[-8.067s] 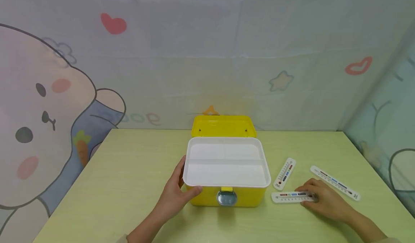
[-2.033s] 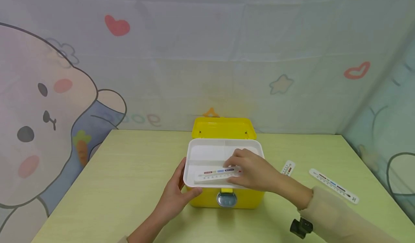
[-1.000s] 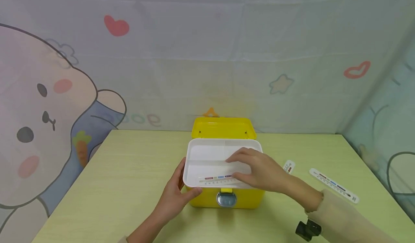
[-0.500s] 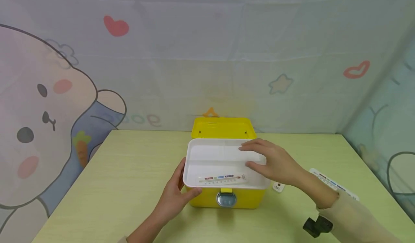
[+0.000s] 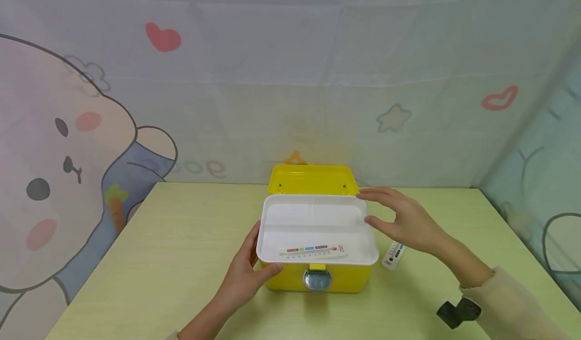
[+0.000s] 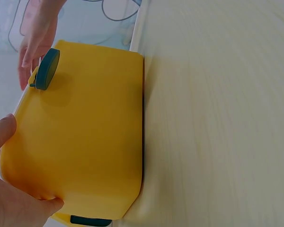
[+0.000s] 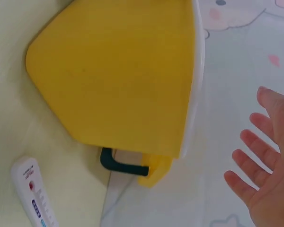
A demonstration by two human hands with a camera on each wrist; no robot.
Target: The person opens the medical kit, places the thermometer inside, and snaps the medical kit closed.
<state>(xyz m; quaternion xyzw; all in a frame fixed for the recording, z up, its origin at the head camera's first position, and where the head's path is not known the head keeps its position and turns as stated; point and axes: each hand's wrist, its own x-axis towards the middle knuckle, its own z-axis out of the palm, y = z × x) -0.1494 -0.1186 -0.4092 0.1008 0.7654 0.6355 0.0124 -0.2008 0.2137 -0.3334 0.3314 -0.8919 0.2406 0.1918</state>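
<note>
A yellow storage box [image 5: 290, 278] with a dark oval latch [image 5: 317, 278] stands in the middle of the table. On top of it sits a divided white tray [image 5: 313, 211], with a white thermometer [image 5: 313, 250] lying flat in the front section. My left hand [image 5: 245, 274] grips the box's left front corner, thumb on the front. Over the tray's right rim, my right hand [image 5: 408, 219] hovers with fingers spread and nothing in them; the right wrist view shows them apart too. Below that hand, a second thermometer [image 5: 392, 257] lies on the table, its far end hidden.
The box's yellow lid [image 5: 313, 178] is tipped back behind the tray. A dark handle [image 7: 125, 165] shows beyond the box in the right wrist view. A printed cloth [image 5: 317, 103] hangs along the table's back edge. My right forearm crosses the table's right side.
A thermometer moved from the table into the tray, and my right hand let it go. That hand then moved right and away from it. My left hand stayed at the box corner.
</note>
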